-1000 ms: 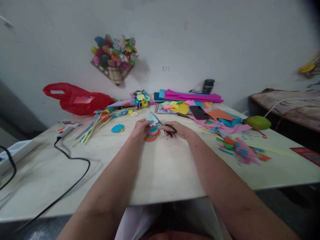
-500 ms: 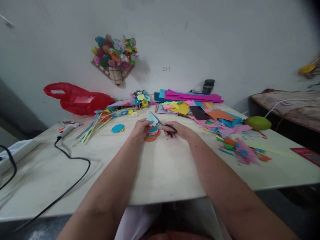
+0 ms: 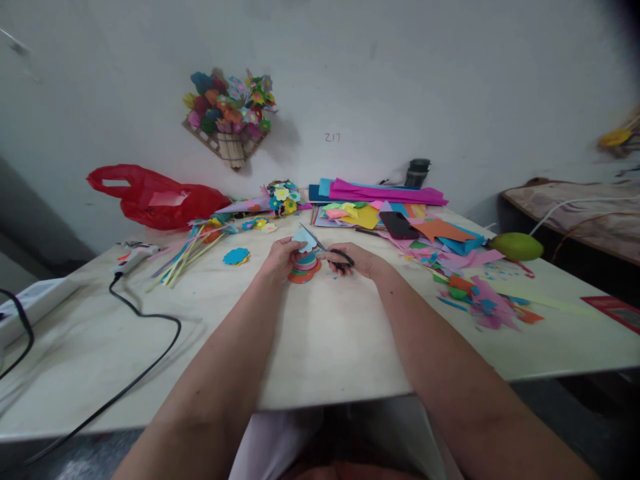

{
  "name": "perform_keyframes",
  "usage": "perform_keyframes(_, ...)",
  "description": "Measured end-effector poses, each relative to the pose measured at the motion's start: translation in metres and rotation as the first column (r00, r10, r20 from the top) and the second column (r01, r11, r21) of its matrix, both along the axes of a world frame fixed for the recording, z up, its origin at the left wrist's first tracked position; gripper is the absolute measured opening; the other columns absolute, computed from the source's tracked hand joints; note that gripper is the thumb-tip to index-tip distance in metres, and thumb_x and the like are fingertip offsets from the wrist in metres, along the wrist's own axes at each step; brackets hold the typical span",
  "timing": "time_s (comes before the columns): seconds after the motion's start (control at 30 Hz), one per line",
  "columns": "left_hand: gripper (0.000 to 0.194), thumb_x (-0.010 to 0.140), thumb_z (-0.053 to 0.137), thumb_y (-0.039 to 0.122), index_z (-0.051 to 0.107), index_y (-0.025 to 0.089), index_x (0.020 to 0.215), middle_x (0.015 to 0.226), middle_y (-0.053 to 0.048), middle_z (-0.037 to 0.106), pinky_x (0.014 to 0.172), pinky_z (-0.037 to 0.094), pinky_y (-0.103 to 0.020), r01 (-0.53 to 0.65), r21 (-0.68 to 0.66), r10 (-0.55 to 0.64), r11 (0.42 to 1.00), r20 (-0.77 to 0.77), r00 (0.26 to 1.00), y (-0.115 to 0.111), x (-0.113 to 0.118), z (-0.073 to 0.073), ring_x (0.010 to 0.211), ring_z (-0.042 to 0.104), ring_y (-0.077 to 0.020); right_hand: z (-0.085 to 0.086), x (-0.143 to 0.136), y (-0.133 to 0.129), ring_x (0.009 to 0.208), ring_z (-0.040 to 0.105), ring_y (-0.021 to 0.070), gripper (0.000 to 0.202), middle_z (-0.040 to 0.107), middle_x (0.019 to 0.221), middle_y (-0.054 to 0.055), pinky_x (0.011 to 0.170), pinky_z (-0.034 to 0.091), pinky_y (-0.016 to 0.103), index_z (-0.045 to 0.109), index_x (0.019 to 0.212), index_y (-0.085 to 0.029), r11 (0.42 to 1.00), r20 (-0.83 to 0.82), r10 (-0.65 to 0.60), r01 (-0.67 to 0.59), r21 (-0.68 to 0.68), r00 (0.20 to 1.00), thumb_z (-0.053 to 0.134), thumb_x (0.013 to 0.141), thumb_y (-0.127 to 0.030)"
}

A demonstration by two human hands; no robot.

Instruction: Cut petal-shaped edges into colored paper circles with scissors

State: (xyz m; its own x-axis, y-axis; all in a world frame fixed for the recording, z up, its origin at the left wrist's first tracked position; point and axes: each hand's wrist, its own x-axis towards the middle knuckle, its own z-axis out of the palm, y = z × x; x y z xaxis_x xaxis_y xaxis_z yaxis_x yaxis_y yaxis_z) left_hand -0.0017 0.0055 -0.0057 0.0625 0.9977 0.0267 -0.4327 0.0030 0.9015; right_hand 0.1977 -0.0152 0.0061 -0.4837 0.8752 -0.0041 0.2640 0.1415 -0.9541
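One paper point(image 3: 305, 240) is lying 10 o'clock from right hand point(image 3: 359, 258) | left hand point(image 3: 281, 257), nearer, is pinching it | right is gripping scissors point(image 3: 346, 255), tip pointing 10 o'clock

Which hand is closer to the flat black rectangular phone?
Right. The right hand sits below and left of the phone in view; the left hand is farther left, holding light-blue scalloped paper.

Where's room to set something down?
Bare: table in front of paper discs, between left forearm and right forearm; also between left forearm and black cable. Crowded: right, with paper scraps and phone; far edge, with red bag and coloured sheets.
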Motion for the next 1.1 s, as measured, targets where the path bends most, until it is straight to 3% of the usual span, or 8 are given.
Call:
perform_keyframes(0.37,0.015,0.061,0.073,0.005,0.064,0.012,0.072,0.073,-0.005,0.067,0.069,0.057,-0.028,0.018,0.018,-0.018,1.000,-0.011,1.000,0.0005,-0.0014,-0.0007,0.068,0.067,-0.0155,0.0000,-0.0007,-0.0003,0.042,0.049,0.0063,0.029,0.059,0.060,-0.001,0.034,0.028,0.018,0.056,0.073,-0.016,1.000,0.003,0.011,-0.011,0.005,1.000,0.061,0.094,-0.035)
perform_keyframes(0.67,0.017,0.061,0.074,0.005,0.064,0.013,0.072,0.070,-0.003,0.066,0.066,0.057,-0.027,0.033,0.012,-0.033,0.999,-0.027,0.999,0.0015,-0.0049,-0.0023,0.065,0.065,-0.0144,0.0000,0.0009,-0.0007,0.045,0.055,0.0080,0.032,0.063,0.063,0.001,0.034,0.033,0.018,0.056,0.075,-0.016,0.998,0.006,0.061,-0.060,-0.008,0.998,0.063,0.093,-0.042)
perform_keyframes(1.1,0.018,0.059,0.072,0.006,0.063,0.015,0.073,0.074,-0.004,0.068,0.064,0.059,-0.028,0.047,0.012,-0.047,0.999,-0.010,0.999,-0.0008,-0.0052,0.0003,0.067,0.066,-0.0155,-0.0006,0.0001,-0.0012,0.039,0.048,0.0062,0.033,0.062,0.059,0.000,0.032,0.031,0.018,0.055,0.073,-0.016,0.996,0.030,0.084,-0.084,0.008,0.996,0.060,0.094,-0.042)
